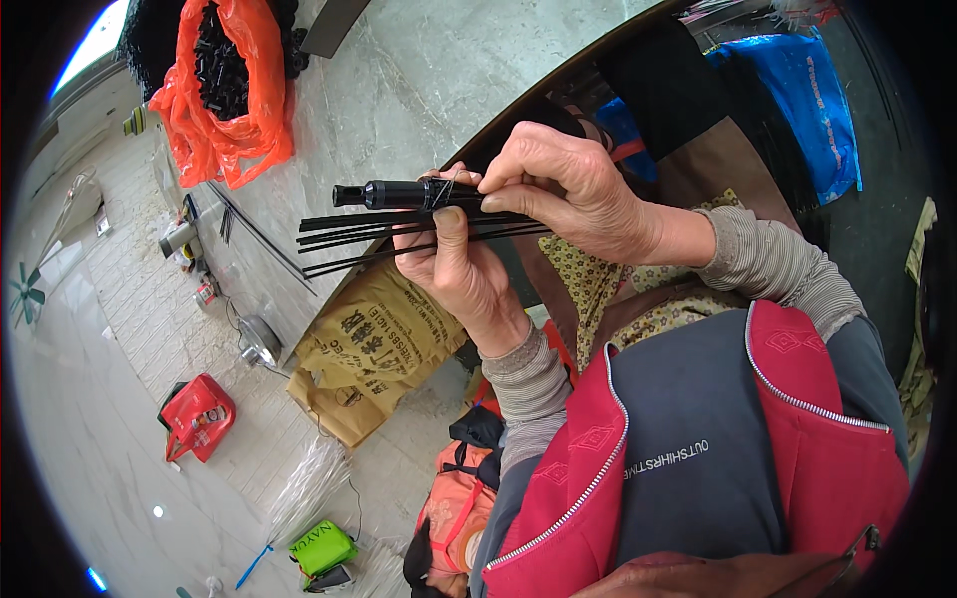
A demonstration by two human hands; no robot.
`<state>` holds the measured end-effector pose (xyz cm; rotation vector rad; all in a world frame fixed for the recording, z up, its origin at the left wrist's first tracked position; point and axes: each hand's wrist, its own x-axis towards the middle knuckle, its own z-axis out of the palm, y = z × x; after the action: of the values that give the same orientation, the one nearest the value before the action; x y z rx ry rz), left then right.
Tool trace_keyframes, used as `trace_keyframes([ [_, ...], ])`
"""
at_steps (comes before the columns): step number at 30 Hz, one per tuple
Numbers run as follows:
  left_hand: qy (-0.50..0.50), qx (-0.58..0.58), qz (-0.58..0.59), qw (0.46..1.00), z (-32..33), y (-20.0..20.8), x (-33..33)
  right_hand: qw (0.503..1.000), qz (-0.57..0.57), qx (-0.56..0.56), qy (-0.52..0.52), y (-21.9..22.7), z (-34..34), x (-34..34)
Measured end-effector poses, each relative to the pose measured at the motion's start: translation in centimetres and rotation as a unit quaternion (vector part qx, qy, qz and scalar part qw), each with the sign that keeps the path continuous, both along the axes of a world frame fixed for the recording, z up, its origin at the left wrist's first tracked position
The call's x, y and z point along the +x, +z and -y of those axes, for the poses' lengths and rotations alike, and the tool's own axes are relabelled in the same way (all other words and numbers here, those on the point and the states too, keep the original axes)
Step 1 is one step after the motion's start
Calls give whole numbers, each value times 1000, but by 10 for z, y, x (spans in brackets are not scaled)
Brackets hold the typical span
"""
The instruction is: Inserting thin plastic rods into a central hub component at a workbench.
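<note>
My left hand (461,271) is closed round a black plastic tube (399,194) with a narrower stepped end pointing left. Several thin black rods (344,235) lie in the same hand, below the tube and roughly in line with it. A fine dark strand (446,187) loops about the tube's right end. There my right hand (573,189) pinches with thumb and forefinger; its fingers hide what is between them. Both hands are close together, above the table's edge and in front of my body.
A grey stone-look table (399,90) bears an orange plastic bag (264,140) of small black parts. More black rods (254,234) lie by its edge. A brown paper sack (374,349) hangs below. To the right is a blue bag (788,110); a red bag (199,417) stands on the floor.
</note>
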<state>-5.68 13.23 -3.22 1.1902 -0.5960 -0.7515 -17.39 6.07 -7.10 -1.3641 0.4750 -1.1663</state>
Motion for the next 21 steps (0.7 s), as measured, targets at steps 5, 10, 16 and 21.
trace_keyframes([
  [5, 5, -3, 7, 1000, 2, -2, 0, 999, -22, 44, 13, 4, -2, -2],
  [10, 5, -6, 2, 1000, 1, -3, 2, 999, -37, 31, 6, 5, -4, -1],
  [16, 1, -18, -10, 1000, 0, -4, 3, 999, 10, 29, 32, -1, -4, 2],
  [21, -28, -38, 9, 999, 1, -9, 9, 998, 39, 32, 43, -3, -4, 2],
])
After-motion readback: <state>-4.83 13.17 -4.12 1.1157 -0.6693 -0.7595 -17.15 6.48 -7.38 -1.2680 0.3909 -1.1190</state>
